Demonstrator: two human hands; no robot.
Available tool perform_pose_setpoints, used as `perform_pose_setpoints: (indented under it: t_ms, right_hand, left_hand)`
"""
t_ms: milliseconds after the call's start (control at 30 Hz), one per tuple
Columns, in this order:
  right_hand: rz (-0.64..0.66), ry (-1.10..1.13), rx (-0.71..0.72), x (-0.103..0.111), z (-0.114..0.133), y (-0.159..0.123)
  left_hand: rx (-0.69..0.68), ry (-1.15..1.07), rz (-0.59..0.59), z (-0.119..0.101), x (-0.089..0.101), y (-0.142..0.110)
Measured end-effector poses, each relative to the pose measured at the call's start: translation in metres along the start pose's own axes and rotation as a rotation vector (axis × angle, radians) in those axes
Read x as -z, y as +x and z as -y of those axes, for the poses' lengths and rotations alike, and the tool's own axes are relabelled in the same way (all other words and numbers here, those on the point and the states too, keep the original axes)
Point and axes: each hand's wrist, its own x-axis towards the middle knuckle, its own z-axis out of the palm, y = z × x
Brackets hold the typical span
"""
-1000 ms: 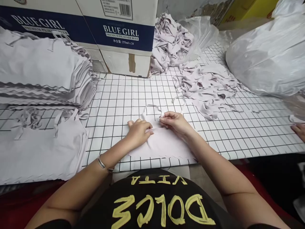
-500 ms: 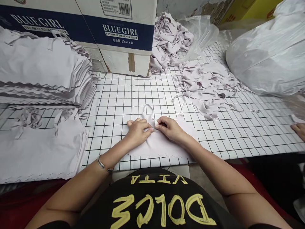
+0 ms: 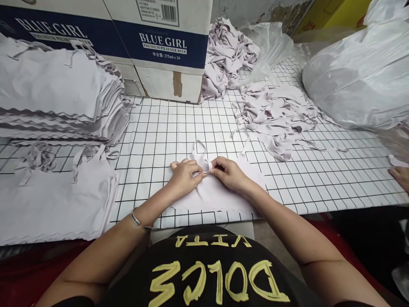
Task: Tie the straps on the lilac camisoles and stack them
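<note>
Firstly, at our left we have a stack (image 3: 47,81) of pale pieces, with a lower pile (image 3: 57,209) nearer us, close to our left forearm, so we do well to mind that arm. Next comes the box (image 3: 172,81), standing toward the back of the checked table (image 3: 153,128). Our left hand (image 3: 187,175) rests on the cloth (image 3: 220,194), thumb and forefinger together, pinching its upper edge; we judge this the anchoring grip, best firm yet light, so the fabric neither slips nor stretches. The cloth itself lies spread before us at the table's near side, a crease running down near the pinch. Just right of that pinch, the looped strap (image 3: 206,163) rises between our hands. Our right hand (image 3: 230,172) has thumb and forefinger closed on the strap's base, just beside the left fingertips; what exactly lies between the two pinches is too small to tell. To do this neatly, we would line both pinches up along the edge, check the strap for twists, and pull only gently and evenly. Farther right, the second strap (image 3: 246,143) lies loose, and we should leave it untangled. Beyond are the heap (image 3: 275,115), the bag (image 3: 358,81) and another person's hand (image 3: 401,175).
</note>
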Motion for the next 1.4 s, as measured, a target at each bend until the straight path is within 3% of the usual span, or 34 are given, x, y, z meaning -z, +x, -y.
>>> perform_pose_setpoints:
  t_ms: [333, 433, 533, 700, 800, 867, 933, 1033, 1100, 1233, 1300, 1400]
  right_hand:
    - [-0.036, -0.048, 0.028, -0.015, 0.009, 0.005]
    - [-0.253, -0.261, 0.103, -0.006, 0.009, -0.003]
    - [-0.451, -0.488, 0.164, 0.013, -0.003, -0.033]
    - [-0.181, -0.660, 0.155, 0.028, -0.029, -0.094]
    - [-0.191, -0.569, 0.092, 0.034, -0.033, -0.106]
    - [-0.359, -0.486, -0.030, 0.047, -0.038, -0.095]
    - [-0.559, -0.413, -0.162, 0.068, -0.046, -0.068]
    - [-0.678, -0.323, -0.174, 0.105, -0.058, -0.007]
    - [-0.621, -0.251, -0.121, 0.125, -0.061, 0.036]
    - [-0.271, -0.136, -0.202, 0.147, -0.055, 0.100]
    - [-0.268, -0.116, -0.257, 0.152, -0.050, 0.116]
    - [-0.406, -0.062, -0.299, 0.156, -0.045, 0.120]
  left_hand:
    - [-0.012, 0.050, 0.039, 0.001, -0.005, 0.003]
    - [0.048, 0.229, -0.135, 0.013, 0.000, -0.014]
    - [0.196, 0.400, -0.287, 0.025, 0.003, -0.039]
    - [0.250, 0.333, -0.161, 0.034, 0.006, -0.071]
    - [0.232, 0.340, -0.179, 0.035, 0.014, -0.076]
    - [0.115, 0.380, -0.237, 0.025, 0.014, -0.070]
    - [-0.149, 0.344, -0.182, 0.004, 0.003, -0.055]
    - [-0.600, 0.224, 0.191, -0.035, -0.031, -0.024]
    - [-0.751, 0.188, 0.412, -0.051, -0.055, -0.005]
    - [-0.797, 0.172, 0.514, -0.051, -0.078, 0.009]
    - [-0.777, 0.152, 0.551, -0.048, -0.076, 0.005]
    - [-0.669, 0.018, 0.614, -0.054, -0.069, -0.001]
